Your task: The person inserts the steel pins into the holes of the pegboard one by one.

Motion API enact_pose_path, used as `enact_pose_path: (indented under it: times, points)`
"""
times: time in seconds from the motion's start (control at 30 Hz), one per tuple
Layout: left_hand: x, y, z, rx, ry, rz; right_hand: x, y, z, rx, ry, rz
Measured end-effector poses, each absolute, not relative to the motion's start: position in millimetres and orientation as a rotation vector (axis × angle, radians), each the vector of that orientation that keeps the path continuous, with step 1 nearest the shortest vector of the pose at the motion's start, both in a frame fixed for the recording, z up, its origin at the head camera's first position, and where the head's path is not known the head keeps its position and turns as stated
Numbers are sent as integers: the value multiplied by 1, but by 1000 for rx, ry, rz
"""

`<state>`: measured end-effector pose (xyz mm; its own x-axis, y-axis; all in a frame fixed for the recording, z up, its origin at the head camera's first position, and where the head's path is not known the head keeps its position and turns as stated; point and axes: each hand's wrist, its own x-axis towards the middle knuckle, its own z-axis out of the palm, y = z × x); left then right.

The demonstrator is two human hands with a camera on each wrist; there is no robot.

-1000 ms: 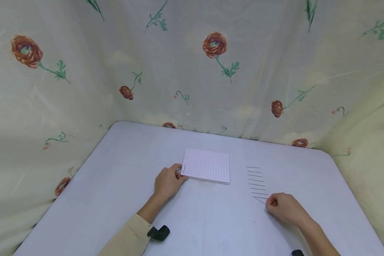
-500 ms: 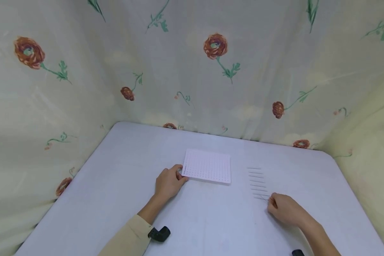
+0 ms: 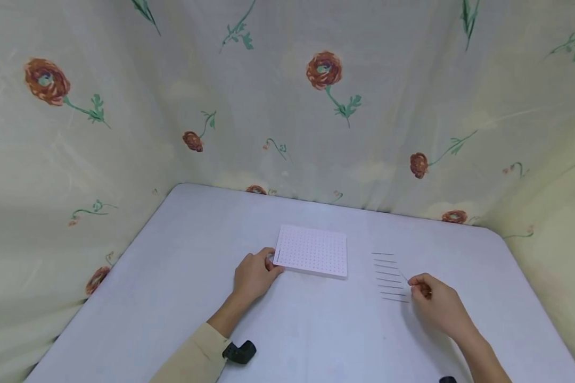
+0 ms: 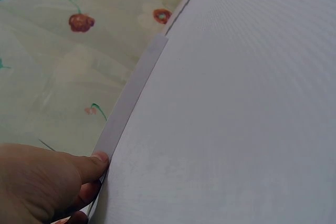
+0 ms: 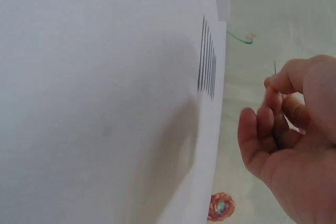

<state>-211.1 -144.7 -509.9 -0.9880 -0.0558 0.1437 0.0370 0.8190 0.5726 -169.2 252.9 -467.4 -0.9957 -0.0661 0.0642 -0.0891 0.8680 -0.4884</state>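
Note:
A white board with a grid of small holes (image 3: 311, 251) lies on the white table. My left hand (image 3: 252, 274) holds its near left corner, thumb on the near side and fingers at the left side; in the left wrist view the thumb (image 4: 97, 163) presses the board's edge (image 4: 131, 95). Raised over the table at the right, my right hand (image 3: 438, 306) pinches a thin needle-like rod (image 5: 274, 68) between thumb and forefinger, its end pointing up and away. Several similar thin dark rods (image 3: 388, 273) lie side by side in a row just left of that hand.
The table (image 3: 335, 330) has rounded far corners. A flower-patterned curtain (image 3: 268, 106) hangs around its back and sides. A dark wrist device (image 3: 239, 352) sits at the left cuff.
My right hand has picked up the slanted rod from the near end of the row and lifted it, turning its tip upward. The left hand stays at the board's corner.

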Motion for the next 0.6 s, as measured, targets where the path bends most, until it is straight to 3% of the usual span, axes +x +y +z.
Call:
enact_pose_path:
  times: [0.6]
  points:
    - [-211,-144,-510,15,-2846,-910,-171,253,-457,-148,-2781,954]
